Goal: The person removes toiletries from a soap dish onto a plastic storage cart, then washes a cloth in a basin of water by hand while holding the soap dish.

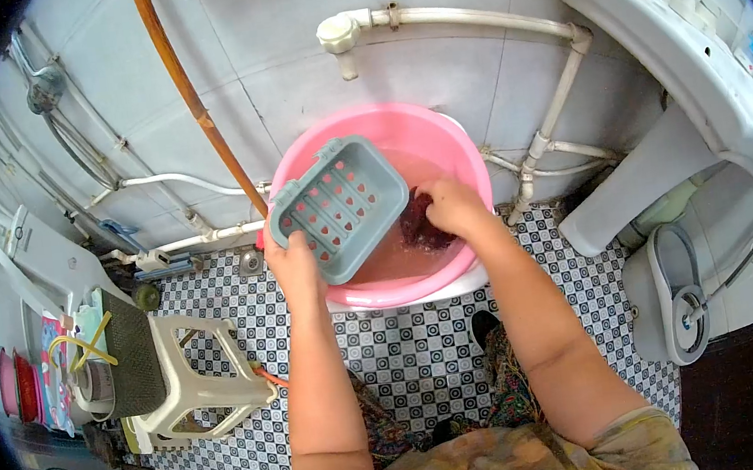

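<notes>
A large pink basin [470, 145] holds reddish water. Over its left part, my left hand [295, 267] grips the near left edge of a grey-green plastic basket [368, 176], tilted and pierced with small heart-shaped holes. Inside the basin on the right, my right hand [452, 206] is closed on a dark red wet cloth [419, 225], partly in the water. The fingertips of that hand are partly hidden by the cloth.
Behind the basin are a white tap [340, 35] and pipes. A wooden pole [194, 102] leans at its left. A cream stool [211, 374] stands lower left, a white pedestal sink [691, 60] at right, and a grey bin [648, 297] below it.
</notes>
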`<state>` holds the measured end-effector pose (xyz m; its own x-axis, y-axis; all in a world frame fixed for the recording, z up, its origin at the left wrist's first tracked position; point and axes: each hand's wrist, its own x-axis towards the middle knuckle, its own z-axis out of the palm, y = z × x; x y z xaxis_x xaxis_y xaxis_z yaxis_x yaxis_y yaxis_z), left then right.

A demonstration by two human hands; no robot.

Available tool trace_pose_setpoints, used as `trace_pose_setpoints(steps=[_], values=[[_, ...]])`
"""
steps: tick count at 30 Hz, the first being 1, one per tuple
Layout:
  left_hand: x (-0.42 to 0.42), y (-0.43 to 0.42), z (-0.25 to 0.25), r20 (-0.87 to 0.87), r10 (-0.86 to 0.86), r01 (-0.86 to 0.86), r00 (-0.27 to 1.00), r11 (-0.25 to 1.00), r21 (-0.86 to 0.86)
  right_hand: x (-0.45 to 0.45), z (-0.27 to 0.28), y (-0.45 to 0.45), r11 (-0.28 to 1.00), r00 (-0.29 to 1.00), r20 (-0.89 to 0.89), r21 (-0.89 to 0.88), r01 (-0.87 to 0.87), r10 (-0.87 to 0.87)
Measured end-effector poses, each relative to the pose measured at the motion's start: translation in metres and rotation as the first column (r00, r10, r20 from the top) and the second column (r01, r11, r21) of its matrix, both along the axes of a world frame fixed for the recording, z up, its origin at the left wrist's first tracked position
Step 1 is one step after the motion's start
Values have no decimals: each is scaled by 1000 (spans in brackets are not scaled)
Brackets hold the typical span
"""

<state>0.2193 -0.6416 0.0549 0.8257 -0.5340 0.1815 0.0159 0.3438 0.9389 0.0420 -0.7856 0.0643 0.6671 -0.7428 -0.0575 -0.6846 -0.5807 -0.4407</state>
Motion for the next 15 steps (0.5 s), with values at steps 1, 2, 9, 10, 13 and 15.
trace_pose_setpoints(steps=[1, 2, 9, 10, 13, 15], values=[[-1, 1, 2, 2, 14, -14, 1000, 1000, 18, -3, 13, 2, 993, 990, 76, 48, 112, -115], [-2, 1, 5, 3, 27, -27, 1000, 999, 34, -5, 18, 2, 992, 990, 73, 46, 114, -117], [-23, 4, 23, 28, -39, 34, 999, 985, 169, -6, 45, 11, 927, 759, 644, -225, 301, -90], [-26, 4, 24, 22, -65, 60, 998, 977, 204, -3, 45, 11, 925, 761, 643, -228, 304, -92], [-23, 0, 11, 62, -113, 99, 992, 976, 195, 5, 45, 16, 928, 662, 743, -308, 209, 97], [-20, -1, 2, 112, -129, 112, 985, 982, 150, 6, 38, 15, 912, 700, 701, -366, 187, 138]])
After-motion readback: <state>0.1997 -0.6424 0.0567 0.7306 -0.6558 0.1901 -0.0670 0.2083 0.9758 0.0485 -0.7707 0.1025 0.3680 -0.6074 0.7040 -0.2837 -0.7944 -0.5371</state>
